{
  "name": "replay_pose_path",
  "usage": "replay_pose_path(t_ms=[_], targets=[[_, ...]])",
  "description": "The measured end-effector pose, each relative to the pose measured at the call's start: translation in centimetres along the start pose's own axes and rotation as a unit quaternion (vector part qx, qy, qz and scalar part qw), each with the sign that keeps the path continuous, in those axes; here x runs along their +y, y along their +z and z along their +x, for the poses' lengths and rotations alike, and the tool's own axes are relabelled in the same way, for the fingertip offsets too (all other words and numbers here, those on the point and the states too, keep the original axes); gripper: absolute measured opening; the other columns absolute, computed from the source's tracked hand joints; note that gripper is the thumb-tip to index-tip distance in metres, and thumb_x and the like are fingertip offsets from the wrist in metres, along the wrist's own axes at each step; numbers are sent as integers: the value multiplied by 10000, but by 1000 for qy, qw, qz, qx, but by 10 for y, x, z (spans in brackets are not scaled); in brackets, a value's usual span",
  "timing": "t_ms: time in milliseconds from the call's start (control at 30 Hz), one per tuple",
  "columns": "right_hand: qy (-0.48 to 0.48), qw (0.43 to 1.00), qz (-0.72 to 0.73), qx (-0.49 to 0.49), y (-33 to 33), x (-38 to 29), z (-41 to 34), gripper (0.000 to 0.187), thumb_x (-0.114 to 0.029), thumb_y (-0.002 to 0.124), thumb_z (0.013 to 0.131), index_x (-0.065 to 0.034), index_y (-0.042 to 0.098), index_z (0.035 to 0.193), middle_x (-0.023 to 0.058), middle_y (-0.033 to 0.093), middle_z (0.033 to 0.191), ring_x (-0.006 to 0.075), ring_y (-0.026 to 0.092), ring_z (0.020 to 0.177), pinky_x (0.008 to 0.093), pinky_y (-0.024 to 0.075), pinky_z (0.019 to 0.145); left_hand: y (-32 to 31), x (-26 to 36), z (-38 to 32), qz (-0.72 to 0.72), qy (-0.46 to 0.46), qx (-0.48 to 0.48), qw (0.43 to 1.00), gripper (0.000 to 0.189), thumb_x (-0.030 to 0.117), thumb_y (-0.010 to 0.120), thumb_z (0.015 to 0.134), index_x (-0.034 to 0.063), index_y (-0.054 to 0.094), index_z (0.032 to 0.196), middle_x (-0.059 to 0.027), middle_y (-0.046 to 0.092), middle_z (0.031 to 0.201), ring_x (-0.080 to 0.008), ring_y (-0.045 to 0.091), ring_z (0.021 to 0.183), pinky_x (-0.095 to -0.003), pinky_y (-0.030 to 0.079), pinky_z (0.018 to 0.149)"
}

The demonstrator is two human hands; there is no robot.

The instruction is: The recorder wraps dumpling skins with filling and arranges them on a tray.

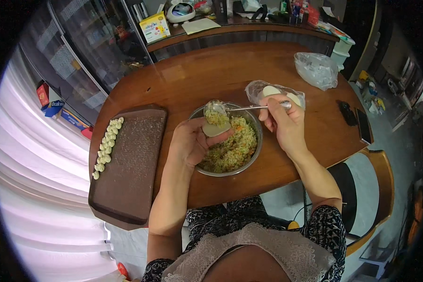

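Observation:
My left hand (194, 142) holds a round dumpling wrapper (215, 130) on its fingers, with chopped green filling on top. My right hand (283, 118) grips the handle of a metal spoon (215, 107), whose bowl is at the filling on the wrapper. Below both is a steel bowl (259, 141) of chopped vegetable filling (232, 155). Behind my right hand lies a clear plastic bag (254, 92) with more pale wrappers (270, 90). At the left, a brown tray (135, 165) carries a line of small folded dumplings (107, 144) along its left side.
A crumpled clear bag (317, 70) sits at the back right of the wooden table (204, 74). A dark phone (363, 126) and a small black object (347, 112) lie near the right edge. A chair (386, 187) stands at the right. A cluttered sideboard (239, 29) is behind the table.

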State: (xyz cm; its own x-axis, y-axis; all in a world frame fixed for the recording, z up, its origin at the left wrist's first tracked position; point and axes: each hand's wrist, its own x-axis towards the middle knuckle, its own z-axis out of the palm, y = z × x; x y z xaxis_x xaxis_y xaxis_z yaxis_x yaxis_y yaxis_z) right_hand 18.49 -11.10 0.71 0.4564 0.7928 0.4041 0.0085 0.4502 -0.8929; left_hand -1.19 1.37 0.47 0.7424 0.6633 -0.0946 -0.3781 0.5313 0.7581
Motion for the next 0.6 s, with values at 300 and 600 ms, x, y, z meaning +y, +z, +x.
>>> replay_pose_path(t_ms=[300, 600], targets=[[-59, 998, -1, -21, -1, 13, -8, 205, -163, 513, 1040, -18, 657, 1052, -5, 624, 785, 27, 490, 634, 177, 388, 532, -1, -1, 2, 15, 11, 12, 1000, 373, 151, 388, 1019, -77, 462, 1305, -200, 588, 1276, -346, 605, 1163, -491, 584, 939], [-65, 998, 20, -15, -1, 18, -15, 205, -156, 515, 1038, -11, 658, 1061, 7, 635, 791, 32, 492, 630, 184, 393, 528, -1, -4, 1, 53, 20, 32, 998, 344, 153, 482, 1001, -77, 522, 1253, -178, 627, 1224, -309, 648, 1095, -470, 607, 894]])
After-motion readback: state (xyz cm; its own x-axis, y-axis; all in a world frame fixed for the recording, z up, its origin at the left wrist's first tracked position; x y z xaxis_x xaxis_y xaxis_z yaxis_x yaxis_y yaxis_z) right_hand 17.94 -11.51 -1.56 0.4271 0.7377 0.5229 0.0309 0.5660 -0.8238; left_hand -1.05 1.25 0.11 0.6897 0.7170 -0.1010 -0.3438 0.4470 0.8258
